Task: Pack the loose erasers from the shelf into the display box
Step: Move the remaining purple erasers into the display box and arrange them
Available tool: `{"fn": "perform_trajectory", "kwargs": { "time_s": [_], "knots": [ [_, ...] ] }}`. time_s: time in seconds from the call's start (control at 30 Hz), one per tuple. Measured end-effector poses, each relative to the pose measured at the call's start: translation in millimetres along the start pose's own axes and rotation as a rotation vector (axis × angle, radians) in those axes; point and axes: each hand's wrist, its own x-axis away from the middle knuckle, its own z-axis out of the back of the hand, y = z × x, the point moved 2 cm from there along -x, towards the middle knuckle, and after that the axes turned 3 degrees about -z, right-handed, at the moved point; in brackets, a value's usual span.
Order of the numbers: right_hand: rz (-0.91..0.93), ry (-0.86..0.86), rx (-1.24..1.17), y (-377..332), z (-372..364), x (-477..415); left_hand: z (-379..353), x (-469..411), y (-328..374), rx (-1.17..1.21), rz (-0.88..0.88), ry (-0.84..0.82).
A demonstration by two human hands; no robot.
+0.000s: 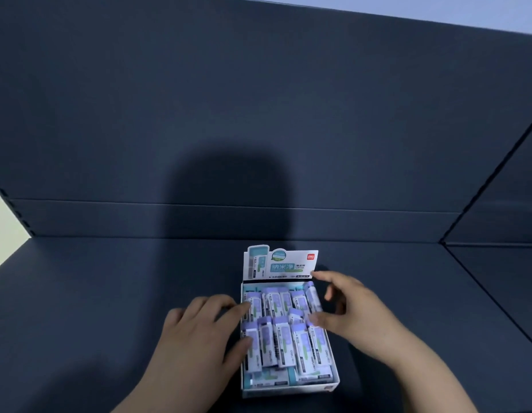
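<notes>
Left hand [199,329] flat beside display box [288,390], grip open, fingertips touching erasers [284,338]. Right hand [348,311] over box's right side, grip loose, holding nothing. Dark blue back panel [259,99], matching shelf [110,293], box mid-shelf, erasers inside in two rows.

We see a dark blue-grey back panel [259,99] filling most of the frame, with a horizontal seam [110,203] running across it at mid height. A broad rounded shadow [229,189] falls on the panel at the centre. At the left edge we find a slotted upright strip [11,204], and beside it a pale wall [2,231]. Along the upper right runs a pale strip of background [437,7]. At the right, a neighbouring dark bay [512,189] angles away.
</notes>
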Motion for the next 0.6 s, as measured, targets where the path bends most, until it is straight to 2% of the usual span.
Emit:
{"fn": "perform_trajectory", "kwargs": {
  "time_s": [0.37, 0.6],
  "knots": [
    [0.055, 0.151, -0.043, 15, -24, 25, -15, -10, -5, -0.09, -0.045, -0.063],
    [0.074, 0.149, -0.095, 17, -29, 24, -12, -9, -7, -0.121, -0.005, -0.036]
  ]
}}
